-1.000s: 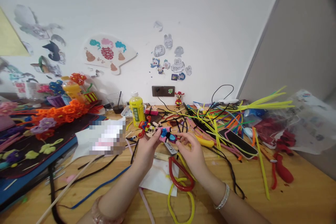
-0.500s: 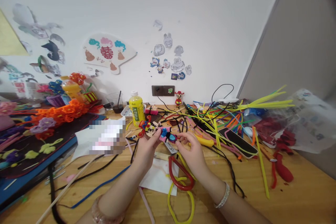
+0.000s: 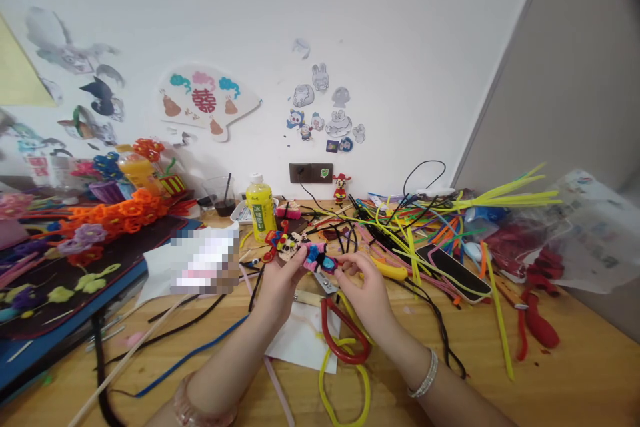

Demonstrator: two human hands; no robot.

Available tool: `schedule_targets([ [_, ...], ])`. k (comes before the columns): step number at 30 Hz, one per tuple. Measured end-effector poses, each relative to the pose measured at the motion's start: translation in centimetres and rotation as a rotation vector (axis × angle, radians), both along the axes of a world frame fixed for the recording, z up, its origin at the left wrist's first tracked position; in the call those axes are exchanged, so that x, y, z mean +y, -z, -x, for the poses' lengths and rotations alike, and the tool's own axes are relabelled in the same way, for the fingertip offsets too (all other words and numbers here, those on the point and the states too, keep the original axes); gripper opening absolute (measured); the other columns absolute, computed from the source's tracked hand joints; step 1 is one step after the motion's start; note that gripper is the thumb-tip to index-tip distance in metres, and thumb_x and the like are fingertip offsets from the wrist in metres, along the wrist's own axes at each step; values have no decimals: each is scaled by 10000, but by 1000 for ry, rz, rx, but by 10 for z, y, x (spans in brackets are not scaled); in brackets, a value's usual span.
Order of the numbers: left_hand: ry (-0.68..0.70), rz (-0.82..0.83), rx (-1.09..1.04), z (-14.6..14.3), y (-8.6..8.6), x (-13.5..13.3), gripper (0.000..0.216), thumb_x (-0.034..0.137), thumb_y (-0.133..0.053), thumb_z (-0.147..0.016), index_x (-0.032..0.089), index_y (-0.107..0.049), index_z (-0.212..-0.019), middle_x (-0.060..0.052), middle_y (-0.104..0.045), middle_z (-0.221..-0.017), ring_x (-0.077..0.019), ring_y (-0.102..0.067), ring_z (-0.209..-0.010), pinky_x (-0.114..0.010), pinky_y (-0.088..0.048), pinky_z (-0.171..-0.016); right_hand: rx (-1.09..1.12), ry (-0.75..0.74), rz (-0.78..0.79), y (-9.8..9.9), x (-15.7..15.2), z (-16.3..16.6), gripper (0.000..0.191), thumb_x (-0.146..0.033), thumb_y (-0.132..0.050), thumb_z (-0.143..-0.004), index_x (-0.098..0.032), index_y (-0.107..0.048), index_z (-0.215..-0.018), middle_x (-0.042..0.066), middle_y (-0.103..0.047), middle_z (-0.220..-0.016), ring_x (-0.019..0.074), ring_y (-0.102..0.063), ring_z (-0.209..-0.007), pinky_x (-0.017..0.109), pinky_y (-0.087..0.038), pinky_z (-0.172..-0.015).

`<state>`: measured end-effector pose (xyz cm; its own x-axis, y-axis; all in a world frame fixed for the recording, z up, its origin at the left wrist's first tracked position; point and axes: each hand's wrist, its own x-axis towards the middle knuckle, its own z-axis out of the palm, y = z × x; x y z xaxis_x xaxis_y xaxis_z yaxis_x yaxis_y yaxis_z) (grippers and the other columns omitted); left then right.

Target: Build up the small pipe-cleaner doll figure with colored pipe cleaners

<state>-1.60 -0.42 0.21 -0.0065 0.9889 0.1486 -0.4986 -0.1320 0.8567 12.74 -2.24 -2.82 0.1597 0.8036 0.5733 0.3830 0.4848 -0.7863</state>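
A small pipe-cleaner doll [image 3: 316, 255] in pink, blue, red and black lies sideways in the air above the desk. My left hand [image 3: 281, 280] is closed around its upper part, thumb on the front, with the pale whiskered face and red-blue hat at the left. At the doll's other end, the fingers of my right hand [image 3: 364, 283] pinch the dark lower tip. Just beneath the hands are the red-handled pliers [image 3: 345, 333], their metal head partly hidden, resting over a white paper sheet [image 3: 295, 340].
Behind the hands stands a yellow drink bottle [image 3: 261, 207]. A similar finished doll [image 3: 341, 190] leans at the wall. Loose yellow pipe cleaners [image 3: 505, 197] and a phone [image 3: 453, 272] lie to the right. Orange pipe-cleaner flowers [image 3: 115, 217] crowd the left, and a wooden stick [image 3: 135, 350] crosses the desk.
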Motion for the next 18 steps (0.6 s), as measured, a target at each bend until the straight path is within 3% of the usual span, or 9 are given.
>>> schedule_targets([
  [18,15,-8,9,1,-2,-2,275,283,-709,-644,144,-634,-870,-80,-690,-922,-212,-626,-885,-276,-500,-725,14,-15,-18,-3,-3,0,178,-117,-548,-694,-193,-592,-849,13,-559,-785,164,-510,-729,273,-421,-670],
])
